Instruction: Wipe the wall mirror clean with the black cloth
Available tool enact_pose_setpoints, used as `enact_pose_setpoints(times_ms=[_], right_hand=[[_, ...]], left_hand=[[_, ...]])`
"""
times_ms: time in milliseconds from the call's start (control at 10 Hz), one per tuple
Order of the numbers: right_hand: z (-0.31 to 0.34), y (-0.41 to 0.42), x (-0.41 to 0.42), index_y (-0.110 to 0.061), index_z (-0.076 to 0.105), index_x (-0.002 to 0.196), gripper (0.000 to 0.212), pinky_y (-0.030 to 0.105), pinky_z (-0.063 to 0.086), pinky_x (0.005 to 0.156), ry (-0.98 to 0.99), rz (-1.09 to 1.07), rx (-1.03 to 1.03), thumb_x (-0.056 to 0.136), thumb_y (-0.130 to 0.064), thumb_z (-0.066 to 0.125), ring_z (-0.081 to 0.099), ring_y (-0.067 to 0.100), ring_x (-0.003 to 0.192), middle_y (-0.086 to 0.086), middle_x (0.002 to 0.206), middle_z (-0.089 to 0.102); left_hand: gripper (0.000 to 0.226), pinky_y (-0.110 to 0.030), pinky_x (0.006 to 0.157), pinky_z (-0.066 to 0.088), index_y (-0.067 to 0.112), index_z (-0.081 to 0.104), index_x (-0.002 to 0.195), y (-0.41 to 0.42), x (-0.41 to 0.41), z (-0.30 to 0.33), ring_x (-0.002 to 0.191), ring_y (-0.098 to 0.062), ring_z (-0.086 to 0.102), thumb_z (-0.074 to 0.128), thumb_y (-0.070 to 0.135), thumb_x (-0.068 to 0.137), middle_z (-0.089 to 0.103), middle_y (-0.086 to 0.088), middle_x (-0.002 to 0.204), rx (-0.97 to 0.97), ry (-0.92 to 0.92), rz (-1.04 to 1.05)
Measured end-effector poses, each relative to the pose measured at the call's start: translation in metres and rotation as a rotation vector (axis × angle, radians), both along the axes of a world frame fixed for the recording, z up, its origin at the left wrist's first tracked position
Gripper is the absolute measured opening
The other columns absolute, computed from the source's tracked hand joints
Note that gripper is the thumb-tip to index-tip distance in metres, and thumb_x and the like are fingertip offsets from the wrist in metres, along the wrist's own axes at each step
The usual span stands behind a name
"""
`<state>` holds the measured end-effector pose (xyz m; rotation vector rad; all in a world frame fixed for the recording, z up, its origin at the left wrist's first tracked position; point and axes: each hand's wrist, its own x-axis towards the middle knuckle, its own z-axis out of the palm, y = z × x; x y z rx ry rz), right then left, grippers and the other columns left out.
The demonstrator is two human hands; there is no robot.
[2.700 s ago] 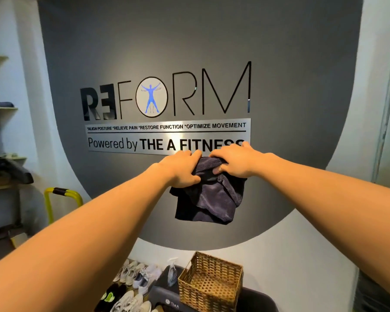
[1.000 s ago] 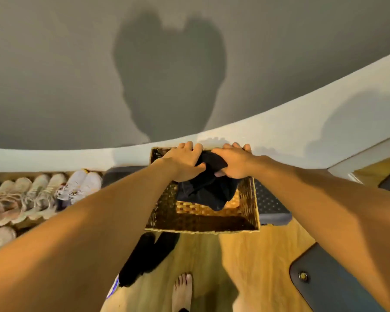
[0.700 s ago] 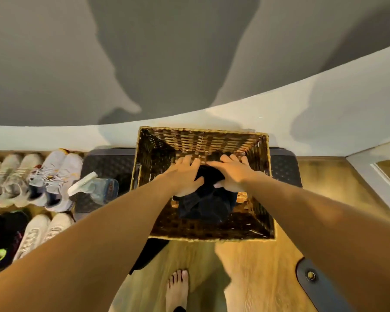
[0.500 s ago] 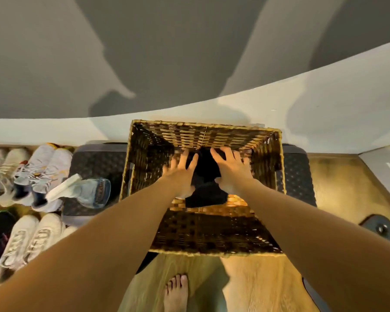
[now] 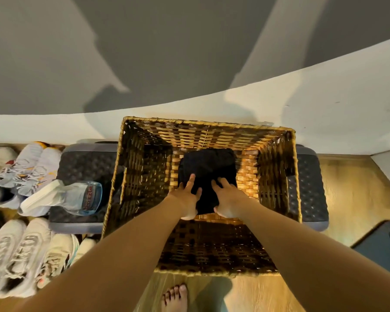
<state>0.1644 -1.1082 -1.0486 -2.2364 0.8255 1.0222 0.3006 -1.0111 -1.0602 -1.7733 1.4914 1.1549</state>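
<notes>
Lying flat on the floor of the square woven wicker basket (image 5: 275, 154), the folded black cloth (image 5: 207, 167) sits directly under both spread grips, left hand (image 5: 187, 199) and right hand (image 5: 229, 199) equally near, fingers resting on its near edge.

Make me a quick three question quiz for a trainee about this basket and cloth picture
1. True or false: the black cloth lies on the floor of the wicker basket.
2. Which lies on its side left of the basket? A) spray bottle B) broom C) bucket
3. Fill in: the left hand and right hand rest on the cloth with ____ fingers.

Key: 1 true. 2 A, the spray bottle. 3 straight.
</notes>
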Motion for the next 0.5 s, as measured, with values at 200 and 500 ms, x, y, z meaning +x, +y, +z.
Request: enact_pose_setpoints(times_ms=[200,500], right_hand=[[0.055,0.011,-0.005,-0.02,0.016,0.164,0.073,0.044,0.046,0.111,-0.031,-0.089,0.021,0.103,-0.025,0.055,0.045,0.035,0.138,0.011,0.156,0.038],[0.213,0.017,-0.033,-0.017,0.028,0.161,0.053,0.047,0.034,0.12,-0.054,-0.202,-0.028,0.11,-0.026,0.04,0.04,0.035,0.146,0.014,0.161,0.038]], left_hand=[[0.056,-0.046,0.11,0.044,0.02,0.034,0.157,0.01,-0.006,0.047,0.135,-0.035,0.045,0.045,0.036,0.104,0.014,-0.014,0.166,-0.035,0.018,0.097],[0.037,-0.04,0.098,0.049,0.012,0.054,0.136,0.039,-0.032,0.222,0.12,-0.031,0.057,0.046,0.03,0.104,0.056,-0.01,0.135,-0.158,0.061,0.33]])
